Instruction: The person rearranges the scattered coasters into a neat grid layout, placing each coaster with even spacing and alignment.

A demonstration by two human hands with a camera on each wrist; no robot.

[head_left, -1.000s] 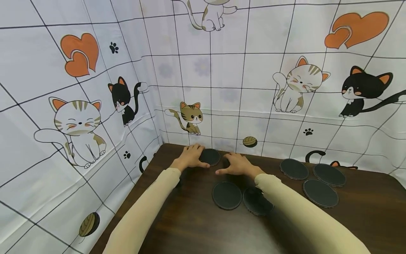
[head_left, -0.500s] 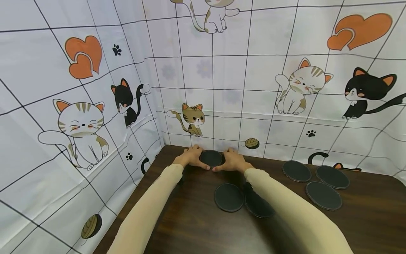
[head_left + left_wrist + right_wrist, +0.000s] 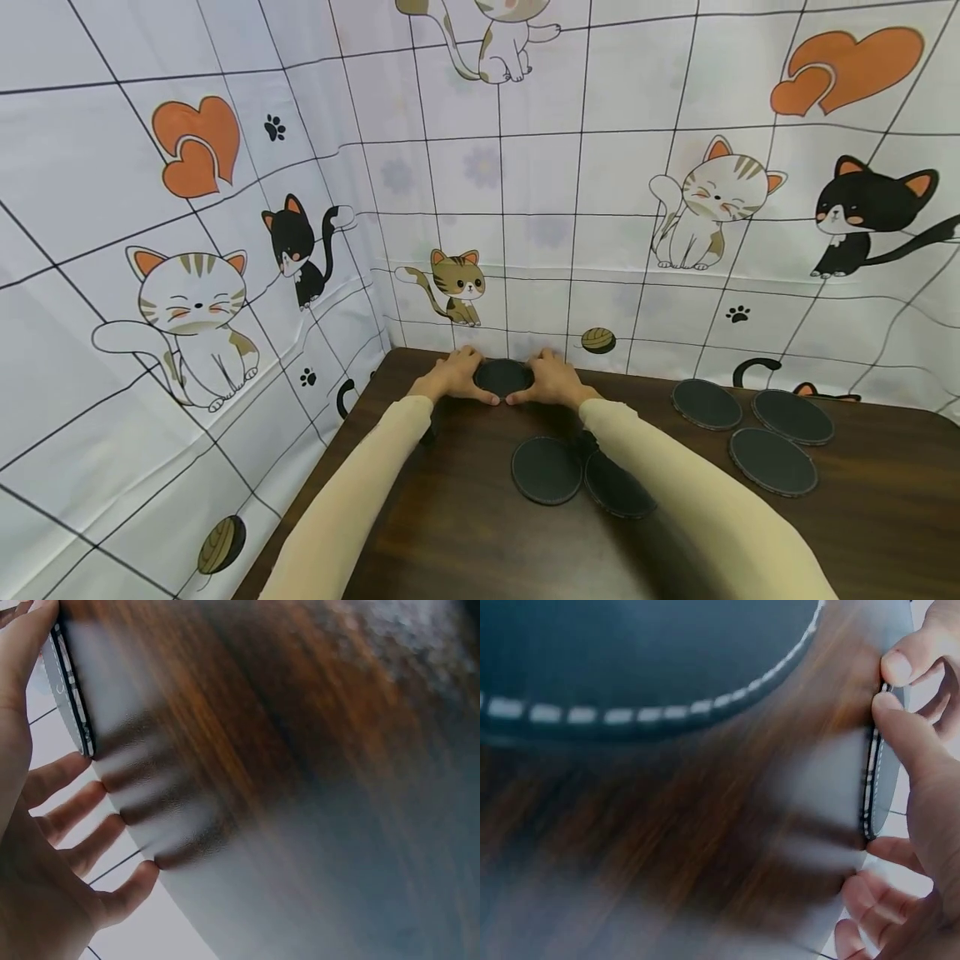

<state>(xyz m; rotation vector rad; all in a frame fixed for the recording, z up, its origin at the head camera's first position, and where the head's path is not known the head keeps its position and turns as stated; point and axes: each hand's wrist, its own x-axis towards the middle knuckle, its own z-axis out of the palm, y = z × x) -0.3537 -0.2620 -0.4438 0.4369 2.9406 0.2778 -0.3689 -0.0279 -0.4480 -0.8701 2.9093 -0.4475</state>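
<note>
A dark round coaster (image 3: 504,377) lies near the table's far edge, framed by both hands. My left hand (image 3: 455,375) holds its left side, thumb at the near rim and fingers spread beside it. From the right, my right hand (image 3: 552,379) grips it the same way, and the two thumb tips almost meet. In the left wrist view the coaster's edge (image 3: 69,690) shows pale stitching, with the other fingertips at the tabletop. Two rows of stitching run along the coaster (image 3: 885,780) in the right wrist view, like stacked layers.
Nearer me lie another coaster (image 3: 547,471) and one (image 3: 618,483) partly hidden under the right sleeve. Three more coasters (image 3: 707,404) sit grouped at the right. The brown wooden table (image 3: 450,517) meets a white cat-print curtain (image 3: 540,233) behind and at the left.
My right hand has moved left onto the coaster's right side, and its thumb has come up beside the left thumb. The left hand has stayed at the coaster. The view has shifted slightly.
</note>
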